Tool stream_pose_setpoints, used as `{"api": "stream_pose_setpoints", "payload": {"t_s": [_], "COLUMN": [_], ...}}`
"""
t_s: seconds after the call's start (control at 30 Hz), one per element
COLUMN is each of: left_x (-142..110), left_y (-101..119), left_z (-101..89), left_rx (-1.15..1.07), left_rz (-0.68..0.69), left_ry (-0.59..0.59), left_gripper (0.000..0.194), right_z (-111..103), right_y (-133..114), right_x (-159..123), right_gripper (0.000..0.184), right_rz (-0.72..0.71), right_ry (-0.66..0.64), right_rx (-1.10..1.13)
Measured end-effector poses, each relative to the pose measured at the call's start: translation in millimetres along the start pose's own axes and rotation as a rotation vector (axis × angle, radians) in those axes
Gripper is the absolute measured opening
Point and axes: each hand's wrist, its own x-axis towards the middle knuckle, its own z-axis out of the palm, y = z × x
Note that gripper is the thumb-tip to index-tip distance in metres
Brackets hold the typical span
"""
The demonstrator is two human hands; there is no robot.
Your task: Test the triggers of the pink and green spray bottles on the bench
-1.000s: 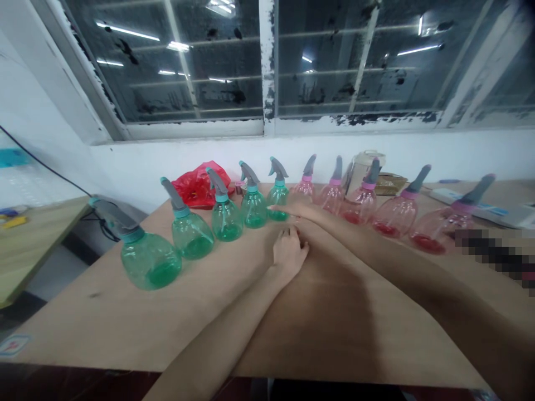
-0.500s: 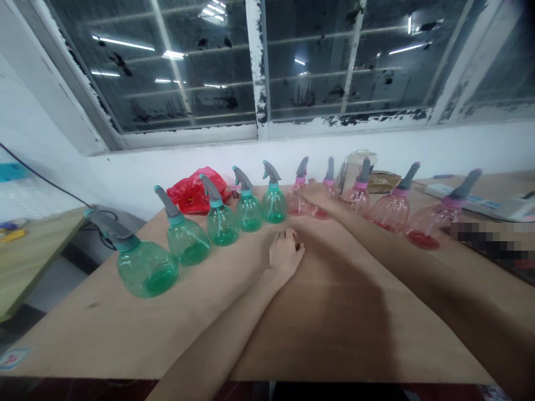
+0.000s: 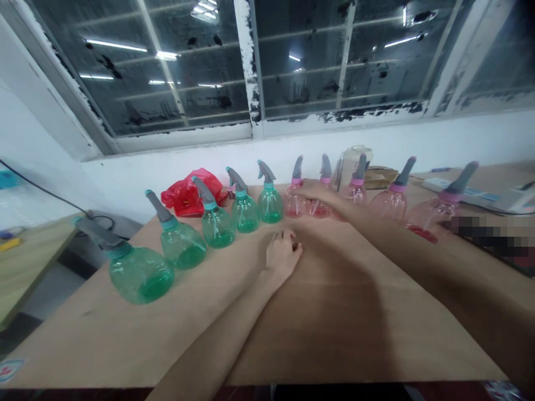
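My left hand (image 3: 284, 254) rests on the brown tabletop (image 3: 317, 317), fingers curled in, and nothing shows in it. Farther back, my right hand (image 3: 316, 191) reaches across to the leftmost pink spray bottle (image 3: 293, 205), its fingers closed at the bottle's upper body; the far side of the grip is hidden. Just behind this hand stands a second pink spray bottle (image 3: 325, 170), partly covered by it. More pink bottles line up to the right, including one (image 3: 355, 192) behind my forearm. Nearest on the left is a green spray bottle (image 3: 271, 203) with some green liquid.
Several green bottles, such as the front one (image 3: 140, 275), curve toward the left edge. A red plastic bag (image 3: 190, 192) lies behind them. At the back right are a whitish container (image 3: 353, 164), a cardboard box (image 3: 380, 177) and a white device (image 3: 480, 192).
The leftmost pink bottle has turned, so its trigger no longer shows on the right side. My right hand has stayed beside it. My left hand is almost still; the view has shifted slightly.
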Motion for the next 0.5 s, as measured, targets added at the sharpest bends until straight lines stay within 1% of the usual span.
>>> {"api": "stream_pose_setpoints", "payload": {"t_s": [0.3, 0.5], "left_x": [3, 7], "left_y": [-3, -7], "left_z": [-1.6, -2.2], "left_rx": [-0.084, -0.171], "left_rz": [-0.064, -0.087], "left_ry": [0.008, 0.057], "left_gripper": [0.020, 0.029], "right_z": [-8, -12], "right_y": [1, -2], "right_x": [-20, -33], "right_gripper": [0.038, 0.040], "right_rz": [-0.028, -0.072], "right_ry": [-0.025, -0.033], "right_rx": [-0.043, -0.041]}}
